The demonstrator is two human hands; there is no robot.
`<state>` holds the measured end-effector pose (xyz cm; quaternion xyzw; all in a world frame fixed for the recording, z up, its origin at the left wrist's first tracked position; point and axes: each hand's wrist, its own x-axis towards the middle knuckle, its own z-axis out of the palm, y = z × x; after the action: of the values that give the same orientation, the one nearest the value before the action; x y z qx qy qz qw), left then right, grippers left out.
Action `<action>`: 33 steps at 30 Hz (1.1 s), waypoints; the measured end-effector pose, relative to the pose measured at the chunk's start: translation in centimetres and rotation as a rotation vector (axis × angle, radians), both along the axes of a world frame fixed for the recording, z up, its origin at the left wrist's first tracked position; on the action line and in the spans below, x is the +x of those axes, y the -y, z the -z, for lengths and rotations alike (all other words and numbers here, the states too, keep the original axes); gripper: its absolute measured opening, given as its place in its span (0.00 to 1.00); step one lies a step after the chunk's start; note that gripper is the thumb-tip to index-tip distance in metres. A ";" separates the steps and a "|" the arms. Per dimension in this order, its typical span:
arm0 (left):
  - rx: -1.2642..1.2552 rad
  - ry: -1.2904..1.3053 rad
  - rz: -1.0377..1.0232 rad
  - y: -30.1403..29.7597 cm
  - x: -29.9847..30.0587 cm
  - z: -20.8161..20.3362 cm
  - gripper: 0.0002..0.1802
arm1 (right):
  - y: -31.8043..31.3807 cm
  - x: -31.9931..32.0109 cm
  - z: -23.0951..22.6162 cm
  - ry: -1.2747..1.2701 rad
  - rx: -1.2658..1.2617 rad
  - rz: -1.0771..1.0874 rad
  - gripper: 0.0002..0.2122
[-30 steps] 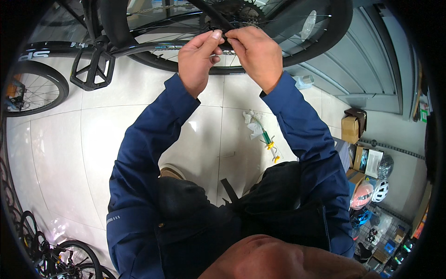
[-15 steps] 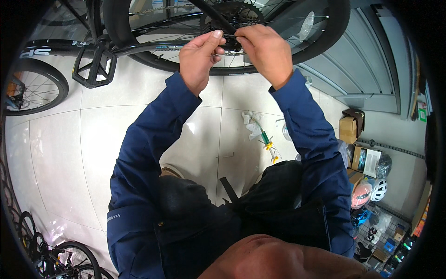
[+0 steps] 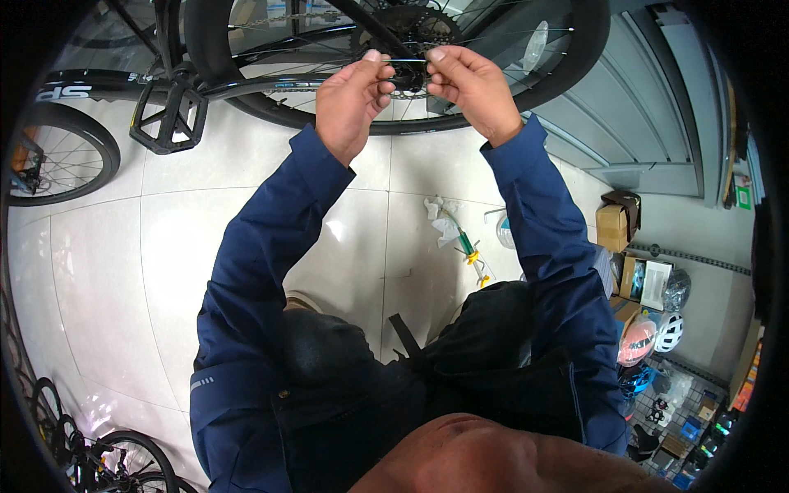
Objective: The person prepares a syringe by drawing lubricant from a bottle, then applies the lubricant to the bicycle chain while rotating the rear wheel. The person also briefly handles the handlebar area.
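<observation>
Thin strand between left hand and right hand, each pinched closed on it.

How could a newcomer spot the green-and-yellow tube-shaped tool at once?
From the large black-tyred bicycle wheel at the top, look down to the pale, glossy tiled floor. Left of the navy right sleeve lies the slim green tube with yellow fittings. Its bright colours set it apart from the crumpled white scraps at its upper end.
</observation>
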<state>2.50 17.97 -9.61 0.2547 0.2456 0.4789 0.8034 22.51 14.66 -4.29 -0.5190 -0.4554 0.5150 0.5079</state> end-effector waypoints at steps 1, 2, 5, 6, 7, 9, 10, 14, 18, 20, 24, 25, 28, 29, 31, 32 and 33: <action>-0.009 -0.003 0.003 -0.1 -0.1 -0.1 0.15 | -0.1 -0.3 0.4 -0.180 -0.036 0.006 0.12; -0.016 -0.006 0.008 -0.2 -0.1 -0.2 0.15 | -0.1 -0.7 0.7 -0.347 -0.094 0.060 0.13; -0.031 -0.004 0.013 -0.4 0.0 -0.3 0.14 | 0.8 -3.3 2.2 -0.452 0.022 0.062 0.14; -0.037 -0.002 0.013 -0.4 0.0 -0.3 0.13 | 0.9 -4.0 2.4 -0.441 0.072 0.019 0.15; -0.037 -0.002 0.007 -0.4 0.0 -0.3 0.13 | 0.7 -4.4 2.4 -0.386 0.063 0.078 0.16; -0.037 0.000 -0.006 -0.4 0.1 -0.3 0.12 | 0.3 -4.9 2.3 -0.310 0.120 0.097 0.17; -0.035 0.007 0.000 -0.4 0.2 -0.3 0.12 | 0.2 -4.9 2.1 -0.260 0.102 0.110 0.17; -0.052 0.026 0.002 -0.4 0.2 -0.5 0.11 | 0.0 -4.5 1.5 -0.139 0.117 0.092 0.17; -0.065 0.036 -0.008 -0.4 0.4 -0.6 0.11 | -0.2 -4.5 1.3 -0.104 0.137 0.089 0.17; -0.072 0.051 -0.011 -0.5 0.5 -0.6 0.10 | -0.2 -4.6 1.1 -0.043 0.184 0.084 0.17; -0.087 0.094 -0.004 -0.7 0.5 -0.4 0.11 | -0.8 -4.4 -0.3 0.130 0.221 0.035 0.16; -0.085 0.104 0.011 -0.7 0.5 -0.4 0.12 | -1.1 -4.4 -0.8 0.165 0.186 0.044 0.15; -0.116 0.085 0.042 -0.3 0.1 -0.1 0.13 | -1.4 -4.6 -2.4 0.434 0.259 -0.014 0.13; -0.122 0.069 0.042 -0.2 -0.1 0.1 0.14 | -1.6 -4.8 -2.9 0.546 0.313 -0.002 0.12; -0.089 0.048 0.004 -0.2 -0.7 0.4 0.14 | -1.7 -5.6 -3.7 0.684 0.361 0.032 0.12; -0.046 0.044 -0.034 -0.3 -1.2 0.4 0.14 | -1.7 -6.0 -4.1 0.754 0.385 0.052 0.11; -0.052 0.001 -0.078 -0.3 -1.5 0.4 0.14 | -1.6 -6.4 -4.4 0.779 0.449 0.062 0.11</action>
<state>1.00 18.28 -10.01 0.2236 0.2674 0.5033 0.7907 16.08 16.30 0.06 -0.5644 -0.6974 0.1541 0.4139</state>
